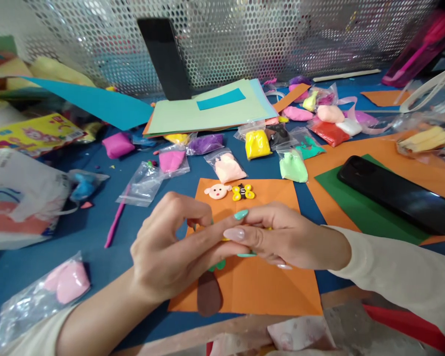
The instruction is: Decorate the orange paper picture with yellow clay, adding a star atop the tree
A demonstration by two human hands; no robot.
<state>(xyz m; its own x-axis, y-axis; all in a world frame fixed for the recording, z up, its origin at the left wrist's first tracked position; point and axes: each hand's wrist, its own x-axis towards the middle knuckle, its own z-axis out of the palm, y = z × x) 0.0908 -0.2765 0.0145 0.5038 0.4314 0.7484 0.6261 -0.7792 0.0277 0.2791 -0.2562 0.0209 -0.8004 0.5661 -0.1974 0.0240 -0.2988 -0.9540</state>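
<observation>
My left hand (170, 247) and my right hand (282, 235) meet over an orange paper sheet (274, 291). Their fingers press together around a bit of yellow clay (226, 239), of which only slivers show. Just beyond the fingers, on the sheet, lie a pale pink clay animal face (218, 192) and a yellow and black clay butterfly (243, 192). Below my left hand, a brown clay piece (209, 294) lies at the sheet's near edge, with green clay (218, 265) above it, partly covered by my fingers.
Bagged clay surrounds the sheet, including yellow (257, 143), mint green (293, 165) and pink (72, 283) packets. One phone (395, 193) lies at right; another (163, 59) leans on the perforated metal panel (244, 39). A magenta stick (116, 220) lies left, stacked paper (207, 113) behind.
</observation>
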